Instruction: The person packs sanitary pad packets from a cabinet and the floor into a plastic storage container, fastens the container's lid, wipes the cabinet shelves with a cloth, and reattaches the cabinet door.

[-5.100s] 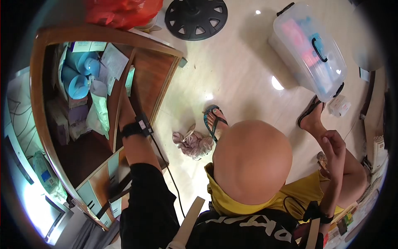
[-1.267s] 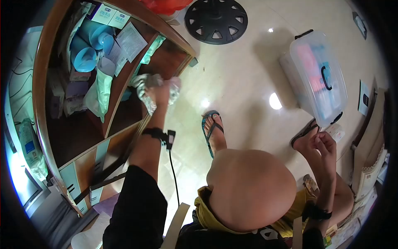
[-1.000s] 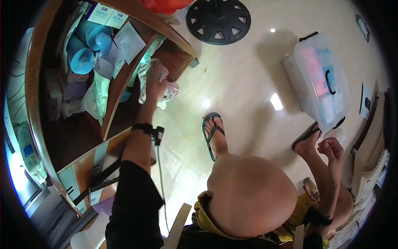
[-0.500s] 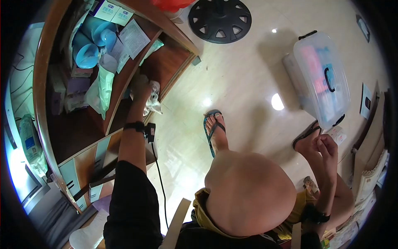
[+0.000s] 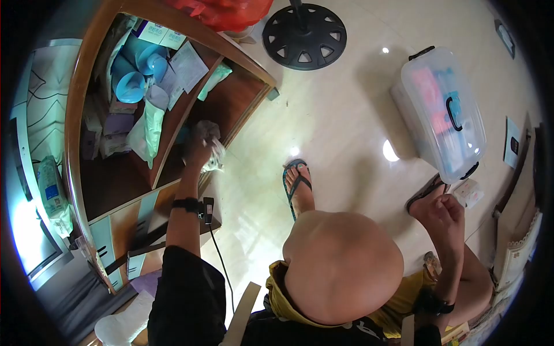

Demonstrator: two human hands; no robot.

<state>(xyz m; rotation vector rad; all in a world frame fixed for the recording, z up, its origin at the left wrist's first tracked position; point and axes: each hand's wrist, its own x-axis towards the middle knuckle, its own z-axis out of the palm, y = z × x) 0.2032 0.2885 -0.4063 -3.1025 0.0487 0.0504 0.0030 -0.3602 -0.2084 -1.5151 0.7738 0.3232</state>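
Observation:
My left hand (image 5: 199, 151) reaches into the lower shelf of a wooden cabinet (image 5: 74, 144), its fingers closed on a crumpled pale cloth (image 5: 216, 158) with dark marks. The cloth lies against the shelf board, part of it hanging toward the front edge; my fingertips are partly hidden. My right hand (image 5: 443, 214) hovers by my right foot and the clear plastic storage box (image 5: 424, 115). Its fingers are curled together, and whatever may be inside them is hidden.
The upper shelf holds blue rolled items (image 5: 130, 86), a paper leaflet (image 5: 188, 66) and several packs. Below is a pulled-out drawer (image 5: 144, 256). A black cable (image 5: 222, 254) runs down beside my left arm. A round black stand base (image 5: 304, 37) and red bag (image 5: 231, 11) are ahead.
My left hand and the cloth have shifted slightly within the lower shelf. My right hand has dropped a little and its fingers have curled. The view has tilted slightly.

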